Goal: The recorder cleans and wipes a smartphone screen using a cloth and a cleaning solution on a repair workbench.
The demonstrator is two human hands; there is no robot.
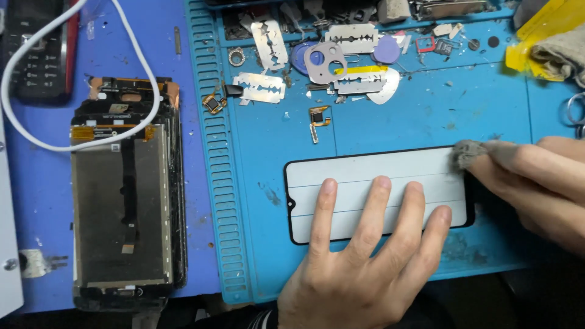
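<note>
Left hand (pixel 365 256): my fingers lay spread flat on the glass panel (pixel 365 173), gripping nothing.
Right hand (pixel 536 183): I pinched a grey cloth (pixel 469 152), mostly hidden, at the panel's corner.

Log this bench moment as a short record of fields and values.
Surface: blue repair mat
Left hand: fingers spread flat on the phone glass panel
Right hand: presses a grey cloth on the panel's top right corner
Left of mat: stack of phone screens, white cable looped over it
Mat's far edge: razor blades, small parts
</note>
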